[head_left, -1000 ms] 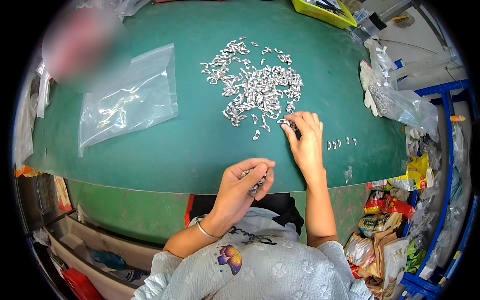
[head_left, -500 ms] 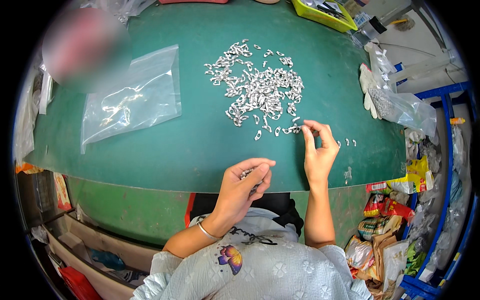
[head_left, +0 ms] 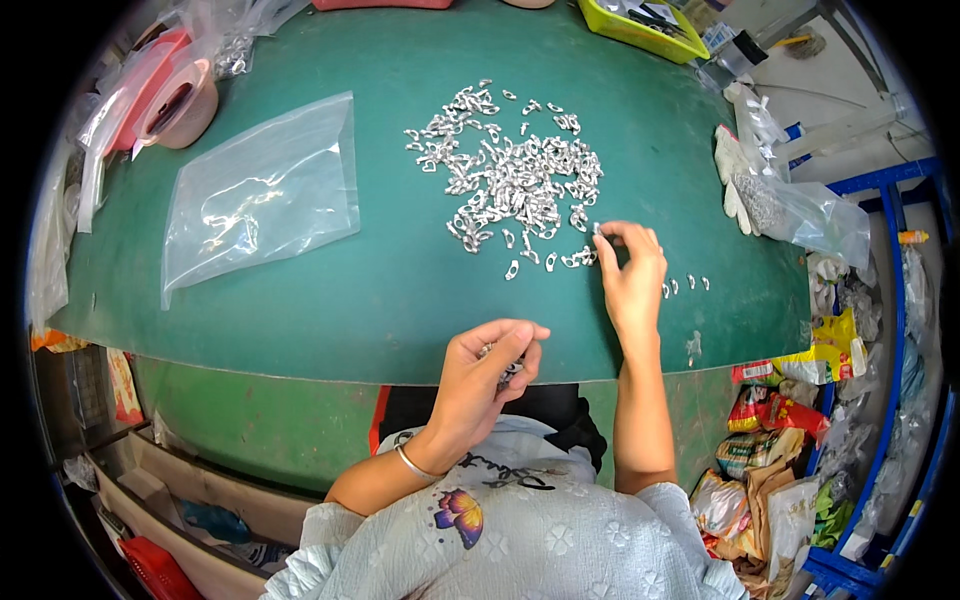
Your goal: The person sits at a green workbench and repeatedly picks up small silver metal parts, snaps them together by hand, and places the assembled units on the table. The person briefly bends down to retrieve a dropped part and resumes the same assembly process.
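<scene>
A loose heap of small silver metal clasps (head_left: 530, 180), each with an eyelet, lies on the green table (head_left: 400, 290). My left hand (head_left: 487, 370) is curled near the table's front edge, closed round several of these clasps, which show between thumb and fingers. At the heap's near right side, my right hand (head_left: 632, 285) pinches a single clasp (head_left: 597, 229) between thumb and forefinger. Its wrist hangs over the tabletop. A short row of separate clasps (head_left: 690, 282) lies just right of this hand.
A clear plastic bag (head_left: 265, 195) lies flat left of the heap. Pink basins (head_left: 185, 105) stand at the far left, a yellow-green tray (head_left: 650, 30) at the far right. White gloves (head_left: 735, 180) and a filled plastic bag (head_left: 800, 220) rest along the right edge.
My right hand has moved slightly away from me, and a clasp now shows at its fingertips. My left hand stays in place, still closed round its clasps.
</scene>
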`<action>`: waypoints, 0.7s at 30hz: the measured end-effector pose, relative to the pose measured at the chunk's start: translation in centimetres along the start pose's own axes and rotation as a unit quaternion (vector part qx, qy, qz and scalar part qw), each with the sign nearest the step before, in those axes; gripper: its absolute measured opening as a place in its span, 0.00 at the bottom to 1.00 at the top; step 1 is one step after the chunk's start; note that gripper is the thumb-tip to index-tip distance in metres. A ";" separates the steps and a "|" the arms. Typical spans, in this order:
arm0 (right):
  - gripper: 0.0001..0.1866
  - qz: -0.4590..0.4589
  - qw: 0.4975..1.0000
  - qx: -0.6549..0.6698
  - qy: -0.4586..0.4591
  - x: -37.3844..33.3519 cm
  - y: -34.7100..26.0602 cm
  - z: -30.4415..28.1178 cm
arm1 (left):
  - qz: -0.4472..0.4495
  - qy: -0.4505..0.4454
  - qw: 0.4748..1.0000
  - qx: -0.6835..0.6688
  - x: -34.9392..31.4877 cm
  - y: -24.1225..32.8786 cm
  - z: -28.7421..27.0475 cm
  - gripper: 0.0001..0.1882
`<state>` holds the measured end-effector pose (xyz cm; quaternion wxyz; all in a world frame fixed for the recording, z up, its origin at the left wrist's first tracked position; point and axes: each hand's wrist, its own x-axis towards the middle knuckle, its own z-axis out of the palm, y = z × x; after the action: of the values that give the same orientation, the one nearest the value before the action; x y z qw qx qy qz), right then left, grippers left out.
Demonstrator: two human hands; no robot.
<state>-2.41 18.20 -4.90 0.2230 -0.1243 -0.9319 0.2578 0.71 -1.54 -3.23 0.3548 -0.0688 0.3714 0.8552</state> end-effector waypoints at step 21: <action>0.10 -0.057 0.913 0.393 -0.090 -6.1 -7.0 -5.3 | 0.230 -0.030 0.939 0.255 -1.6 1.4 0.9 0.10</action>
<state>4.67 12.51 0.76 0.1832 0.0508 -0.7771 0.5999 1.10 -2.50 -1.14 0.1648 0.1369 0.5718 0.7919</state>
